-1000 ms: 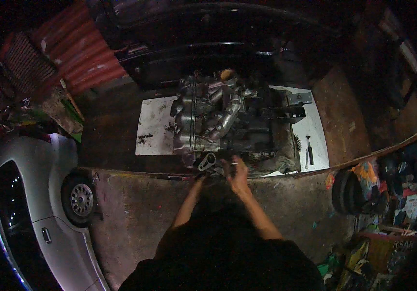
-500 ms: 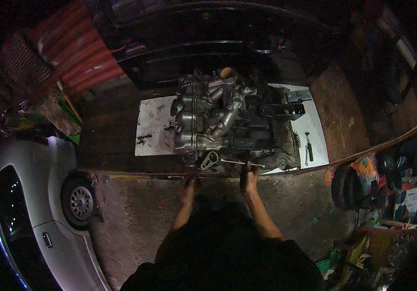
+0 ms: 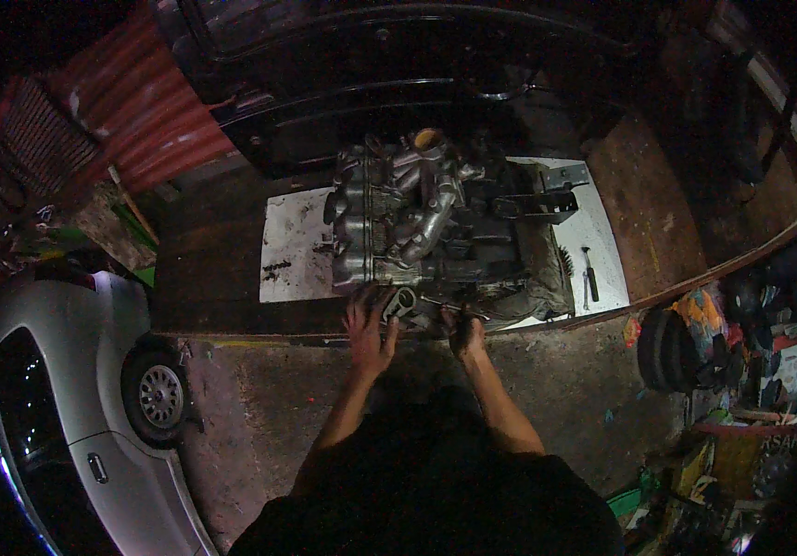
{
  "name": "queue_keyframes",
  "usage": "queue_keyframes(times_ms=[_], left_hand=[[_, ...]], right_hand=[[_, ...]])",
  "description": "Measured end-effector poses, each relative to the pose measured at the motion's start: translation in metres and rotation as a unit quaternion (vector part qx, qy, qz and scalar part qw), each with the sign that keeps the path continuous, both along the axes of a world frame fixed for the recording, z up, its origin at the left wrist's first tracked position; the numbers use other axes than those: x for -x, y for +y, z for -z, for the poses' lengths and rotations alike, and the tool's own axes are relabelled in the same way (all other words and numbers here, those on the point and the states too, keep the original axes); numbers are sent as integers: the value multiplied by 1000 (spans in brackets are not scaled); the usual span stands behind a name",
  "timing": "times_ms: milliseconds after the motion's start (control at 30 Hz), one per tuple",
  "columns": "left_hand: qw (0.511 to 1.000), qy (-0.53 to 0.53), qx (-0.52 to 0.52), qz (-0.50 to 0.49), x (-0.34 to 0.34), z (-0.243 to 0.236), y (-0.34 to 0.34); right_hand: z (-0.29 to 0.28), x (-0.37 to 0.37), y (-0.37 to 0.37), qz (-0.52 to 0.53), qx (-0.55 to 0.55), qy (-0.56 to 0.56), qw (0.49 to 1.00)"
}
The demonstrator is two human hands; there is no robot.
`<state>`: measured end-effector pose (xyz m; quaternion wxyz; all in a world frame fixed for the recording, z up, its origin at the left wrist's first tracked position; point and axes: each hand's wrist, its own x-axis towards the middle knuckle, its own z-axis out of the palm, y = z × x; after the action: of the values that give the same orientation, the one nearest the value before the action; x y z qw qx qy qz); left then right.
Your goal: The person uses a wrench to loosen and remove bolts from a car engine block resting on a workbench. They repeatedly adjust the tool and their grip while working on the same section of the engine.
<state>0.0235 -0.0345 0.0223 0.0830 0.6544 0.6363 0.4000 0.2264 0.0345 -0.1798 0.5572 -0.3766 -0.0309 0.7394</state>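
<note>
A grimy metal engine (image 3: 431, 227) lies on the workbench, its ribbed cover and curved intake pipes facing up. At its near edge a round metal opening (image 3: 402, 300) protrudes. My left hand (image 3: 369, 335) is beside that opening, fingers spread and reaching to the engine's near edge; it appears to hold nothing. A slim, shiny wrench (image 3: 437, 302) lies across the near side of the engine, right of the opening. My right hand (image 3: 466, 337) has its fingers closed around the wrench's right part. Dim light hides the exact fingertip contacts.
White sheets (image 3: 297, 232) lie under the engine. On the right one is a black-handled tool (image 3: 590, 278); several small dark bolts (image 3: 276, 269) lie at left. A silver car (image 3: 93, 371) stands left of the bench. Tyres (image 3: 665, 354) and clutter are at the lower right.
My left hand has moved up from the bench edge to the engine, its fingers now spread beside the round opening. My right hand stays on the wrench, shifted slightly left.
</note>
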Motion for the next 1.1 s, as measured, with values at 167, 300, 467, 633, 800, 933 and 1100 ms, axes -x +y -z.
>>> queue_keyframes(times_ms=[167, 300, 467, 633, 800, 933, 1100], left_hand=[[999, 20, -29, -9, 4, 17, -2], [999, 7, -33, -10, 2, 15, -2], [999, -23, -43, -19, -1, 21, -3], [999, -28, -40, -11, 0, 12, -3], [999, -31, -39, -7, -1, 16, -3], [998, -29, -49, -1, 0, 21, -1], [998, -33, -48, -3, 1, 20, -2]], right_hand=[[-63, 17, 2, 23, 57, 31, 998], [-62, 10, -9, -14, 15, 159, 987], [-44, 19, 0, 10, 72, 57, 996], [-109, 31, -5, -11, -147, -310, 939], [-145, 66, -27, -260, -311, -724, 558], [-154, 48, -39, -199, -410, -711, 536], [-103, 9, -34, -191, -223, -488, 822]])
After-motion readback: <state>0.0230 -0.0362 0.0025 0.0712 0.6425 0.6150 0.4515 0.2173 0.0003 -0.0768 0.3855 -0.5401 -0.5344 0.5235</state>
